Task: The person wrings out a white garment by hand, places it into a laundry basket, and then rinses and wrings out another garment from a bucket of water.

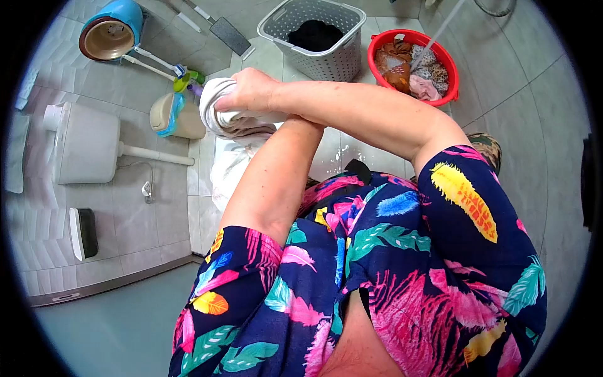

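Wall fixtures: a white cistern [85, 143] with its outlet pipe sits at far left on the tiled wall; a blue and tan container [112, 31] lies above it.
Brushes: long-handled cleaning tools [157, 63] rest beside the container, apparently parked out of the wash area.
Cloth: the white cloth [217, 113] is bunched and twisted at centre, its tail trailing down to the wet floor [553, 125]; the tight roll suggests wringing.
Right hand: the right hand [251, 93] crosses over from the right, grip clamped on the top of the cloth.
Left hand: the forearm runs up beneath the right one; the hand is hidden, so its grip cannot be told.
Grey basket: the grey basket [314, 34] holds dark fabric, within reach.
Red basin: the red basin [414, 63] holds patterned garments, just beside the basket.
Room: pale grey tiles cover floor and wall.
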Motion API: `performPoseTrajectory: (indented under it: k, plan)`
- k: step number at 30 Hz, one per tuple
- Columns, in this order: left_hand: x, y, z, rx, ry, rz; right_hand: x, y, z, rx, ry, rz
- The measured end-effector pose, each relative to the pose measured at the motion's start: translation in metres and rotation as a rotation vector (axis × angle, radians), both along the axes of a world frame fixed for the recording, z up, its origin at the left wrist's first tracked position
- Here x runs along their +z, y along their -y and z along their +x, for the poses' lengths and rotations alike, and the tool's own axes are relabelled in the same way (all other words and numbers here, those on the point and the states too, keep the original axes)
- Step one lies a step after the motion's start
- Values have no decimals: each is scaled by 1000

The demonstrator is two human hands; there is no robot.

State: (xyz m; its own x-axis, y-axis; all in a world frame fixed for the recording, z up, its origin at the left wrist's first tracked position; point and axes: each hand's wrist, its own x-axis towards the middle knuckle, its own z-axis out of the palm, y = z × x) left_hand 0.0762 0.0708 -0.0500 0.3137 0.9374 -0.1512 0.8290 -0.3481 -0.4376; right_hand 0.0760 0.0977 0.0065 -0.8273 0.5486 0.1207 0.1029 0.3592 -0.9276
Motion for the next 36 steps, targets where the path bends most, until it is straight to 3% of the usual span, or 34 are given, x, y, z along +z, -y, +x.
performPoseTrajectory:
  k: [14, 17, 18, 19, 21, 22, 25, 27, 29, 33, 35, 36]
  plan:
    - [-7, -6, 17, 212, -18, -262, 12, 1, -1, -28, 115, 37]
    - [-58, -12, -8, 55, 278, -2, 19, -5, 3, 29, 51, 162]
    - [-53, 0, -6, -179, 323, 262, 33, -5, 10, 45, 12, 273]
    - [-50, 11, -6, -183, 320, 268, 47, -4, 17, 64, -27, 382]
    - [-38, 34, -13, -132, 449, 40, 75, -4, 30, 32, -122, 476]
    - [-25, 53, -13, -193, 612, 154, 87, -9, 31, 70, -194, 464]
    - [16, 103, -24, -297, 900, 634, 134, -16, 34, 42, -371, 885]
    - [60, 138, -40, -160, 716, 1051, 171, -16, 38, 69, -406, 1006]
    - [89, 143, -54, 132, 747, 1353, 192, -11, 35, 79, -521, 1096]
    - [120, 109, -77, 157, 866, 1307, 193, -2, 27, 11, -714, 1212]
    - [139, 110, -127, 322, 645, 1578, 194, -6, 33, -63, -757, 1226]
    - [161, 115, -123, 545, 724, 1609, 193, -8, 38, -133, -823, 1195]
